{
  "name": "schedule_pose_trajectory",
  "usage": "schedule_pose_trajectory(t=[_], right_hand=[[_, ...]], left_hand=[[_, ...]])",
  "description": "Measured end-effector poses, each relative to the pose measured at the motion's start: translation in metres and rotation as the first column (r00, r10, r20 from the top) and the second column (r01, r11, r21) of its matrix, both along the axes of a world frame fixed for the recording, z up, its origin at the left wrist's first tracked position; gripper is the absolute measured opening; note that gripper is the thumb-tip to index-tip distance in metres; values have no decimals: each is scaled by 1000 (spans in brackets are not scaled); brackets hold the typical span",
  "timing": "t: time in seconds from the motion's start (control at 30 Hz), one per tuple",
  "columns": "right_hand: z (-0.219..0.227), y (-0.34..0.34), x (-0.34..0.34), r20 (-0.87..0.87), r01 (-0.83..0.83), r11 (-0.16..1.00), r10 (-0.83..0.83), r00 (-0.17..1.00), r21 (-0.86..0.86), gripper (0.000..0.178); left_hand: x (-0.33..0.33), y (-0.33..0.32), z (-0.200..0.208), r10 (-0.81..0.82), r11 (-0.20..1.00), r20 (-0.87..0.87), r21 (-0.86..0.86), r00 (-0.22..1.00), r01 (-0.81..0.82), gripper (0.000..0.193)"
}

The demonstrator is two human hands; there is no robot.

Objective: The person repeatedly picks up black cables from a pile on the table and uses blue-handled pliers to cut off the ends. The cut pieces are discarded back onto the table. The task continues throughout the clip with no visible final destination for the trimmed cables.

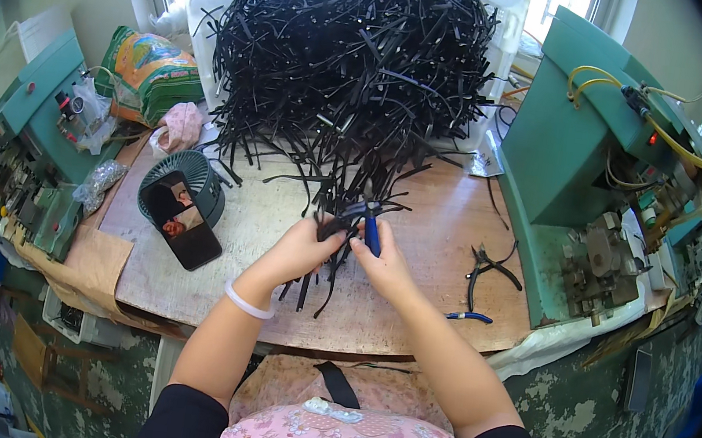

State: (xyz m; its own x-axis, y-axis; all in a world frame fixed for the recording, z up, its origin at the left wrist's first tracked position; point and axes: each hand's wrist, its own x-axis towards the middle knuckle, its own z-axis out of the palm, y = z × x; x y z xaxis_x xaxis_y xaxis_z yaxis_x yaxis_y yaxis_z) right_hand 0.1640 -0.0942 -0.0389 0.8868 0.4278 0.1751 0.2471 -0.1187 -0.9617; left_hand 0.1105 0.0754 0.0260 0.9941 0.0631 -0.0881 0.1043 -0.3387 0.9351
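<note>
In the middle of the worktable, my left hand (311, 249) is closed around a few thin black strips (334, 224). Close beside it, my right hand (385, 263) grips a small hand tool with a blue handle (373, 235), which looks like pliers. The tool's dark head is up against the strips; its jaws are too small to make out. More black strips lie under and between both hands. Behind them a large heap of the same strips (354, 60) spills forward onto the table out of a pale plastic bin (202, 22).
Black-handled pliers (493, 271) and a blue-handled tool (469, 317) lie to the right. A phone (182, 219) leans on a round green fan (211, 192) at the left. Green machines (549, 130) (42, 103) flank the table (409, 315). A colourful sack (148, 73) stands behind left.
</note>
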Motion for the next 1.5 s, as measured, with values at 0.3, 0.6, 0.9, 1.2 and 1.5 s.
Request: schedule_pose_trajectory(t=[0.3, 0.6, 0.9, 1.2, 1.5], right_hand=[[-11, -32, -3, -61, 102, 977, -92, 994, 186, 30], [27, -29, -38, -101, 78, 923, -42, 994, 377, 27], [28, -16, -66, -219, 171, 833, -61, 974, 526, 29], [3, -99, -93, -389, -159, 934, 283, 877, 321, 67], [65, -101, -125, 483, -81, 830, 397, 780, -551, 68]], left_hand=[[-77, -3, -88, 353, 883, 337, 188, 873, -430, 25], [-69, -31, -18, 168, 868, 66, -483, 984, -116, 37], [-64, -52, -43, 188, 918, 23, -359, 982, -168, 17], [-86, -6, -59, 280, 883, -50, -378, 959, -277, 17], [-82, -25, -23, -74, 513, 45, -855, 996, 76, 21]])
